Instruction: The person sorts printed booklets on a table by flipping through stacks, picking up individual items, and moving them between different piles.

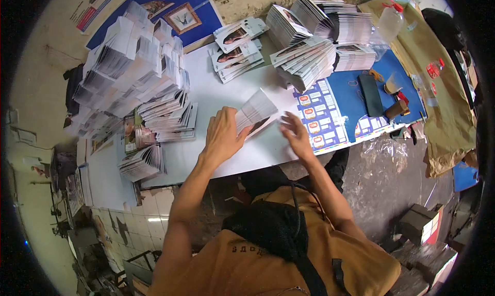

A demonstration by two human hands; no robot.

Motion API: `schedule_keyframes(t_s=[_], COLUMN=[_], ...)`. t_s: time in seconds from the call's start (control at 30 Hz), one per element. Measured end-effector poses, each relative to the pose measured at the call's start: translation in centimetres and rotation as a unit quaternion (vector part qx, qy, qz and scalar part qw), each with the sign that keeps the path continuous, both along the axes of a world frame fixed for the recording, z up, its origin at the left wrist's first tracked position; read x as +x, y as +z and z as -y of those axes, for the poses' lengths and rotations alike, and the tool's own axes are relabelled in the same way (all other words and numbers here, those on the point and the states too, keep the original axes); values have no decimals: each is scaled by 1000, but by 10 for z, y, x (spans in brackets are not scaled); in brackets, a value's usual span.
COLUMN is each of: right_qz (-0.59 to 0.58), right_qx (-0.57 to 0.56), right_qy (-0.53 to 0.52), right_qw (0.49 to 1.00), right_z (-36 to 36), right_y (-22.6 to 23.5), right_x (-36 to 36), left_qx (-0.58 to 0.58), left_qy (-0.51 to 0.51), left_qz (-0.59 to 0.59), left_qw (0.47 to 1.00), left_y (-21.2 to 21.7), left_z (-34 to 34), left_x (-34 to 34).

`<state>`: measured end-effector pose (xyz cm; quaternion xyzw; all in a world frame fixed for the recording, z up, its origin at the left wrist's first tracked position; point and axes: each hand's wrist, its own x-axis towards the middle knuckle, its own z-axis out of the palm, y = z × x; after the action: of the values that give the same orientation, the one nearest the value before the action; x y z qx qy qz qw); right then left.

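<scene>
Over the white tabletop, my left hand (224,133) grips a folded leaflet (258,109) by its left edge, thumb across its lower side. The leaflet has a pale grey face and a dark printed picture along its lower edge. To the right of it, my right hand (296,134) is apart from the paper, its fingers spread and slightly smeared by motion. Small fanned piles of printed leaflets (234,56) lie beyond my hands. Left of my left hand is another fanned stack of leaflets (172,118).
A tall heap of bundled leaflets (129,64) rises at the left. More stacks (309,56) stand at the back. On the right are a dark phone (370,95), a brown cup (396,109), a clear plastic jug (390,20) and brown paper (438,90). Cardboard boxes (420,221) sit lower right.
</scene>
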<state>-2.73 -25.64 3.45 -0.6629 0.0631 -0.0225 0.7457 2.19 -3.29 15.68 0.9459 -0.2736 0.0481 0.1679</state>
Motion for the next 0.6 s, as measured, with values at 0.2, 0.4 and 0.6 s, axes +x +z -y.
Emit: schedule_keyframes(t_s=[0.2,0.4,0.6], right_qz=[-32,39,-42], right_qx=[-15,85,133], right_qy=[-62,111,85], right_qw=[997,989,987], right_z=[46,2,-3], right_y=[-3,4,6], right_x=[-14,-12,-9], left_qx=[25,-387,-484], left_qy=[33,44,124], left_qz=[-86,-210,-341], left_qw=[995,897,796], left_y=[-31,-49,-91], left_z=[-10,14,36], left_x=[4,-3,-1])
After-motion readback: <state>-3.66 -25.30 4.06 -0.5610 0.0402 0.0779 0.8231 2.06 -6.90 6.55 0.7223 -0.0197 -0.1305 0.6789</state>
